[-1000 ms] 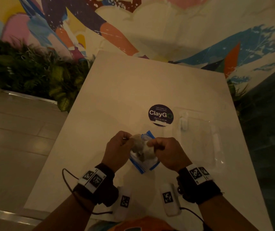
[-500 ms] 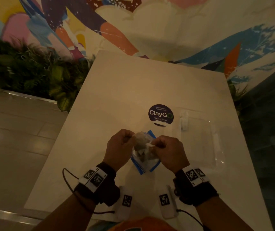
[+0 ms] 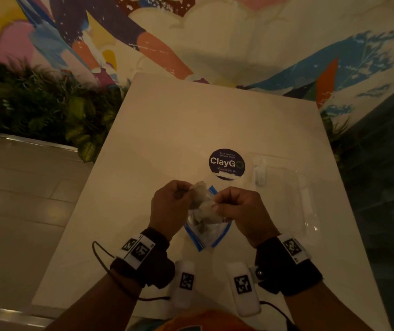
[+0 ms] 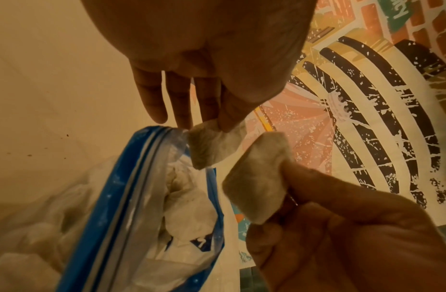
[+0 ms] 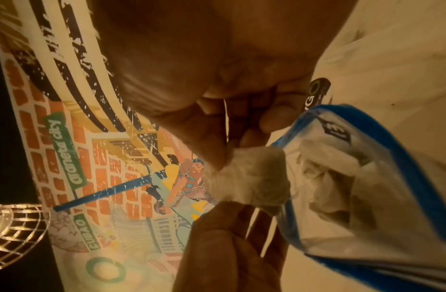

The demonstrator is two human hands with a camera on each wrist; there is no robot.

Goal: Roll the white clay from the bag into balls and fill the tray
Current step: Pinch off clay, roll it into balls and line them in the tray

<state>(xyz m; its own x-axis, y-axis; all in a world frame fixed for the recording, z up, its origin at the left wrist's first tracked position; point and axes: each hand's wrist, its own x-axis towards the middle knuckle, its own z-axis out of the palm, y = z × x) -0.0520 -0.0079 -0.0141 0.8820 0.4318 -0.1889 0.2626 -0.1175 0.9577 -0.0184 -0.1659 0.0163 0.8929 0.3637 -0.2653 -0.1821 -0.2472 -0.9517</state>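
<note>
Over the white table [image 3: 167,139], each hand pinches a piece of white clay. My left hand [image 3: 186,192] holds a flat chunk [image 4: 257,177] between thumb [image 4: 304,183] and fingers. My right hand [image 3: 217,206] pinches a second chunk [image 4: 212,144], with a small gap between the two. Just below them sits the blue-edged zip bag [image 3: 205,232], its mouth open and more clay lumps [image 4: 189,209] inside. I cannot tell what holds the bag up. The clear plastic tray [image 3: 310,199] lies to the right of my hands and looks bare inside.
A round dark ClayGo sticker [image 3: 227,164] is on the table beyond my hands. Two white tagged devices [image 3: 186,280] [image 3: 242,285] lie near the front edge. Green plants [image 3: 48,111] border the left side and a painted wall [image 3: 215,44] stands behind.
The clay lump held between my hands has come apart into two pieces. Both hands have stayed over the bag, moving only slightly.
</note>
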